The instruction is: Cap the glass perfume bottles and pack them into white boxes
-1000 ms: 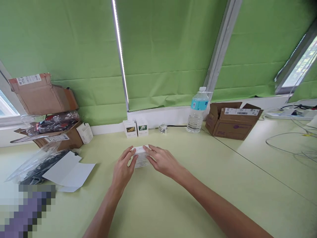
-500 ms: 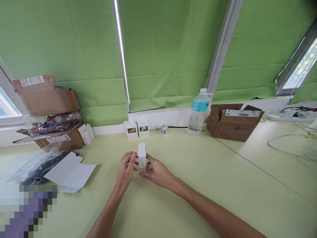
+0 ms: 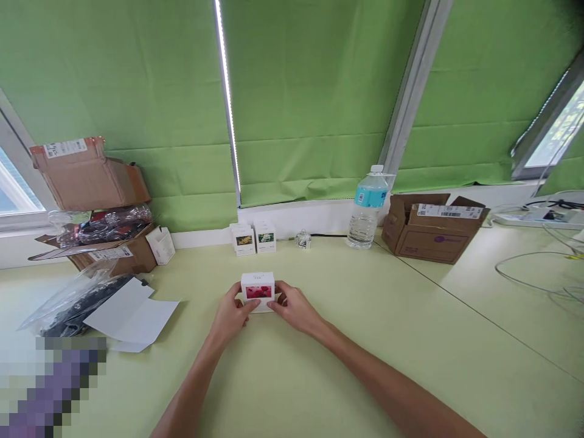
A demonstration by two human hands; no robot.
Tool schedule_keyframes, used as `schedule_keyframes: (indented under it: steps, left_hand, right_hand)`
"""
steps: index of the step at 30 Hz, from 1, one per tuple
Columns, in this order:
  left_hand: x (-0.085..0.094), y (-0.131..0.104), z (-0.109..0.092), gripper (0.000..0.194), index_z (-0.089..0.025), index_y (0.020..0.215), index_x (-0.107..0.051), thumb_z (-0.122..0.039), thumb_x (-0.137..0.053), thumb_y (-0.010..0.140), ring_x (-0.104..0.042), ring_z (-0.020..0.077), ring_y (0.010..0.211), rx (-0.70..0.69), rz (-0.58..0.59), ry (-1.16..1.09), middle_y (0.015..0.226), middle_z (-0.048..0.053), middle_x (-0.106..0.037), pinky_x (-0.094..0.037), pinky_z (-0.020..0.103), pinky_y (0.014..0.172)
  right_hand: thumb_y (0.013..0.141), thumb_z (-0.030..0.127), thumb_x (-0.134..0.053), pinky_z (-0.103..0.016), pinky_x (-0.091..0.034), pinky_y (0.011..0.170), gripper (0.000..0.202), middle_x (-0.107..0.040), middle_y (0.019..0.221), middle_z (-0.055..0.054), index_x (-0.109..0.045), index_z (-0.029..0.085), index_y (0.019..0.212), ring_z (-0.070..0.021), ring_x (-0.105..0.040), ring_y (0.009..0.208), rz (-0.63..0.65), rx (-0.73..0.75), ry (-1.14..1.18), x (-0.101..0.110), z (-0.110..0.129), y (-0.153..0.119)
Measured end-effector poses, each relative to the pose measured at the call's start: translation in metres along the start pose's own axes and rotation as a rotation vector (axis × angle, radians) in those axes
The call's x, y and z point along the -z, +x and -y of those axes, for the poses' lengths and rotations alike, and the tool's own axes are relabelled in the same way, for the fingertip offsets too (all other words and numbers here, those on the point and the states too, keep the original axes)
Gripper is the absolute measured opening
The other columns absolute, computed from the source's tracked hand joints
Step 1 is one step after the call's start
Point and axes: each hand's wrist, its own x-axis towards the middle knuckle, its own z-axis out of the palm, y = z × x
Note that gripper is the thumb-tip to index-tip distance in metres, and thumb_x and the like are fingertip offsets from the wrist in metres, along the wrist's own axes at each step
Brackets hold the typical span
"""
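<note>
Head view, centre of the frame: small white box [image 3: 258,291] standing on the pale green table [image 3: 319,365], red picture on its near face turned toward the camera. Held from both sides: left hand [image 3: 232,316] curled against the lower left edge, right hand [image 3: 292,307] curled against the lower right edge, fingers of each partly closed on the box and pinching it lightly (thumbs in front, other fingers mostly hidden behind).

Judged as still early in the handling: box apparently closed, no flap seen lifted, nothing taken out beside it. Resting on the table or just clear of it: cannot tell.

Just above, against the white sill: two similar small boxes [image 3: 253,238] standing side by side, untouched, with a small shiny object [image 3: 302,239] and a water bottle [image 3: 366,208] to their right. Right of centre: an open cardboard box [image 3: 433,234]. Left edge: more opened cartons [image 3: 98,249], a plastic bag [image 3: 68,301] and white paper sheets [image 3: 132,313]. All well apart from the hands.
</note>
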Motion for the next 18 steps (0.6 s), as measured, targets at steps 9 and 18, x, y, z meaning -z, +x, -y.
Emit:
schedule_keyframes:
  steps: [9, 18]
  left_hand:
    - [-0.002, 0.007, 0.011, 0.051, -0.021, 0.116, -0.051, -0.051, -0.060, 0.075, -0.054, 0.0078, 0.051, -0.098, -0.163, 0.043, 0.108, 0.008, -0.062, -0.044, 0.021, 0.044]
    - [0.002, 0.011, 0.012, 0.051, -0.015, 0.107, -0.054, -0.058, -0.048, 0.080, -0.058, 0.0120, 0.053, 0.082, -0.292, -0.092, 0.079, 0.006, -0.062, -0.049, 0.024, 0.049]
  right_hand:
    - [0.084, 0.028, -0.054, -0.026, -0.043, 0.063, 0.032, -0.070, 0.097, -0.005, -0.054, 0.020, 0.115, -0.0176, -0.064, 0.071, -0.034, -0.006, -0.179, -0.007, -0.004, 0.013]
    - [0.085, 0.034, -0.057, -0.027, -0.041, 0.073, 0.038, -0.069, 0.104, -0.010, -0.053, 0.018, 0.118, -0.0233, -0.064, 0.094, -0.050, -0.122, -0.494, -0.016, -0.013, 0.079]
